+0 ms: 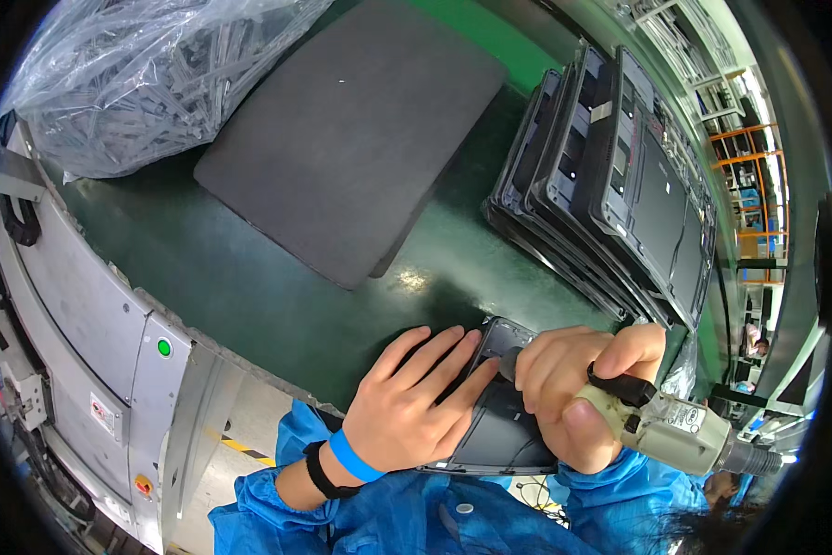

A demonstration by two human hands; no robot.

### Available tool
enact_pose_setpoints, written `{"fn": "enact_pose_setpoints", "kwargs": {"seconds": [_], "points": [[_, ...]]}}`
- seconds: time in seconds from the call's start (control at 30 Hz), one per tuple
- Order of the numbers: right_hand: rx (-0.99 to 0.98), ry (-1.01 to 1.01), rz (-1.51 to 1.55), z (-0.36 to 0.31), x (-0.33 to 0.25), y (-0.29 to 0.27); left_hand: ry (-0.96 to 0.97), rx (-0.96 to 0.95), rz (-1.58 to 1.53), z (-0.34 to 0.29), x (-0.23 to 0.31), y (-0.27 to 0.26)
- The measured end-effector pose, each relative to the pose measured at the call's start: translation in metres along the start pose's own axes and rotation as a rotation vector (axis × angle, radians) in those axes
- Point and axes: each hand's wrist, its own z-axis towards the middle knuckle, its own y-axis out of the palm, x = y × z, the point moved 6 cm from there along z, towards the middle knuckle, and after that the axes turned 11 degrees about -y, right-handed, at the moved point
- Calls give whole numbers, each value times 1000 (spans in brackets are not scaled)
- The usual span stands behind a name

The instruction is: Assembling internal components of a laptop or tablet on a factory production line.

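Note:
A black plastic panel (504,430) lies at the front edge of the green table, close to my body. My left hand (411,412) rests on its left side with the fingers stretched out and spread. A blue band and a black strap circle that wrist. My right hand (573,393) is wrapped round a cream-coloured power screwdriver (680,433), with the thumb near its black lever. The tool lies almost level, its rear end toward the right and its tip toward the panel near my left fingers. Whether the tip touches the panel I cannot tell.
Several similar black panels (652,199) lean in a stack at the right. A dark grey foam mat (351,129) covers the table's far middle. A clear plastic bag (157,83) of small parts sits far left. Beside the table's left edge stands a grey machine (83,324).

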Motion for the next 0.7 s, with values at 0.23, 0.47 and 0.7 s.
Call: {"fn": "enact_pose_setpoints", "kwargs": {"seconds": [0.23, 0.47, 0.7], "points": [[-17, 37, -6, 1, 6, 6, 0, -57, 0, 1, 0, -3], [-19, 131, 8, -2, 9, 8, 11, -37, 26, -2, 1, -2], [158, -98, 135, -5, -36, -20, -8, -29, 68, 3, -1, 0]]}}
